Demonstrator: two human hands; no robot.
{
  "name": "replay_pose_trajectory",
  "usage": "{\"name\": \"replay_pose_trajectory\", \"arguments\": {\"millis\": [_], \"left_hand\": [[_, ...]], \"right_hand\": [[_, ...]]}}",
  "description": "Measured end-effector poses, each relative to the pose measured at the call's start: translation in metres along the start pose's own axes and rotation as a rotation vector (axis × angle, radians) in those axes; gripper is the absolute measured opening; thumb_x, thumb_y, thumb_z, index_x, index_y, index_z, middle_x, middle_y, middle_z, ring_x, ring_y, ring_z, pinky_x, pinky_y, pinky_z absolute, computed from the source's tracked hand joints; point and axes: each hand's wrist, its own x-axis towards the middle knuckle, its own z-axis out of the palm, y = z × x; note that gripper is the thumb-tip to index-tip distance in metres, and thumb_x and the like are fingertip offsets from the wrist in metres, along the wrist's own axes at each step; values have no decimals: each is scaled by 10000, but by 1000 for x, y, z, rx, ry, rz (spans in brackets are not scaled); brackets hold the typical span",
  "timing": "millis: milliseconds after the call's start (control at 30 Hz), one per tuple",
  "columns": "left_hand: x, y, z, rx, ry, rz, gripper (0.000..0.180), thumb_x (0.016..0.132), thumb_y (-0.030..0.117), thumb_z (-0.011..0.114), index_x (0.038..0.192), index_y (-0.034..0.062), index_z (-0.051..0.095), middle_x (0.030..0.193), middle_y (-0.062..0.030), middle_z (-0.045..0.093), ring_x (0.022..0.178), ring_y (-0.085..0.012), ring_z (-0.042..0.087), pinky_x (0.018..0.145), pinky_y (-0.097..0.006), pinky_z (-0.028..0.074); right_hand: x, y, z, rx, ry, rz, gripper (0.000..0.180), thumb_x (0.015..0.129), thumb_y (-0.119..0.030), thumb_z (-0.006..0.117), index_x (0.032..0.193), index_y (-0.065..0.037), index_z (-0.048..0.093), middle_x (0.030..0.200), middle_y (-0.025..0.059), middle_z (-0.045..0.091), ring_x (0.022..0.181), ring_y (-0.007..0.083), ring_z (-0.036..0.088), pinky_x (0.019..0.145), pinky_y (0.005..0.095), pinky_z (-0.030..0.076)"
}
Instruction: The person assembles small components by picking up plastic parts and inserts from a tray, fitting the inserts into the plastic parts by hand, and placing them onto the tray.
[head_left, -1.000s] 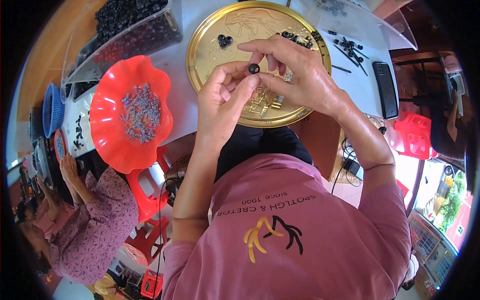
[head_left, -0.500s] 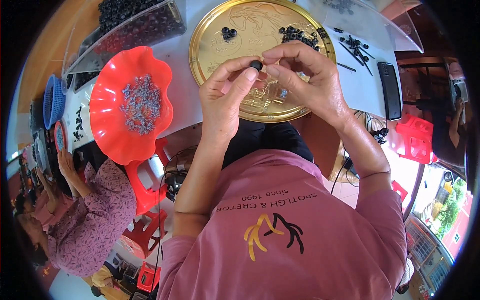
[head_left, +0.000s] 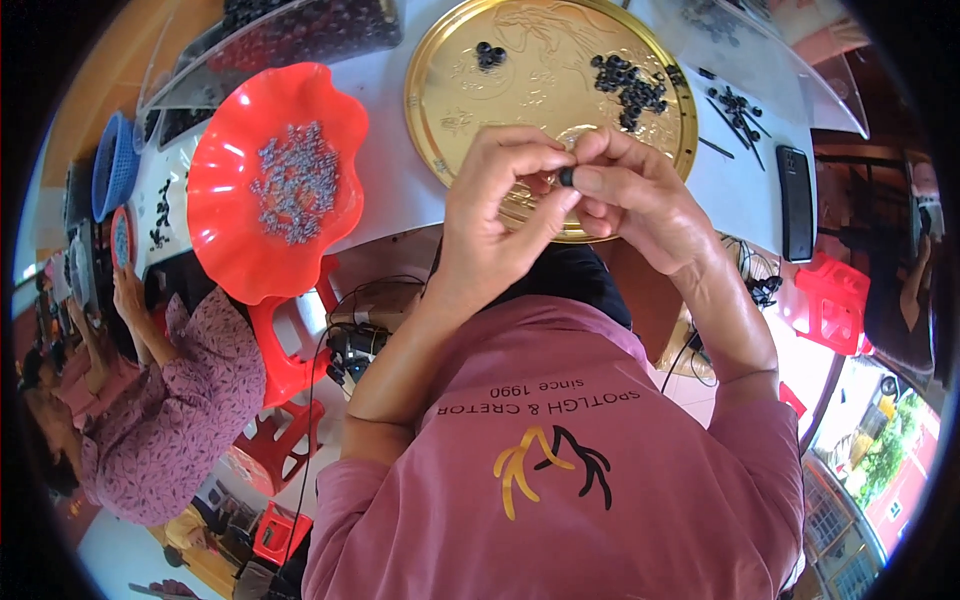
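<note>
A small round black part (head_left: 567,177) is pinched where my two hands meet, over the near side of a round gold tray (head_left: 440,130). My left hand (head_left: 500,205) closes on it from the left with thumb and forefinger. On the other side my right hand (head_left: 645,195) has its thumb tip pressed against the part, with the fingers curled behind. The fingertips hide most of it. On the tray lie a larger heap of black round parts (head_left: 632,88) at the right and a small cluster of them (head_left: 490,56) at the upper left.
Left of the tray is a red wavy-rimmed bowl (head_left: 225,190) of small silvery pieces. Clear bins (head_left: 330,30) of black parts stand behind it. Black sticks (head_left: 735,125) and a phone (head_left: 796,205) lie at right. Another person (head_left: 180,400) sits at left, near a blue basket (head_left: 117,165).
My hands have come together: my right thumb now presses the black part that my left fingers held apart from it. The view has shifted, so the tray sits further right.
</note>
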Motion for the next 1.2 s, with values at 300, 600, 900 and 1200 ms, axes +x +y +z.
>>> {"name": "replay_pose_trajectory", "arguments": {"millis": [300,600,900,1200], "left_hand": [[-45,18,-19,143,-93,-84,254,804,-49,709,1041,7,636,1007,-121,669,844,-204,659,753,-297,528],[-77,11,-57,-7,49,-281,271,879,-111,604,1138,-32,603,1086,-161,646,942,-204,666,820,-306,559],[-71,15,-56,-54,120,-336,249,888,-85,618,1131,-28,616,1072,-134,656,931,-153,641,817,-267,520],[-44,16,-42,-147,167,-361,252,896,-88,623,1146,-60,612,1031,-86,624,919,-125,627,811,-241,518]], "right_hand": [[-8,-4,14,-504,-30,151,231,901,-146,701,1075,-28,606,952,21,650,789,59,568,623,209,431],[42,-6,-4,-1512,75,-552,109,853,-149,659,913,-60,678,883,109,649,750,274,655,672,369,514],[57,19,4,-1790,10,-729,114,845,-176,625,841,-67,659,824,95,624,785,315,646,672,433,519],[31,-12,20,-1212,39,-229,184,872,-184,674,977,-33,683,817,113,690,712,187,655,669,329,524]]}}
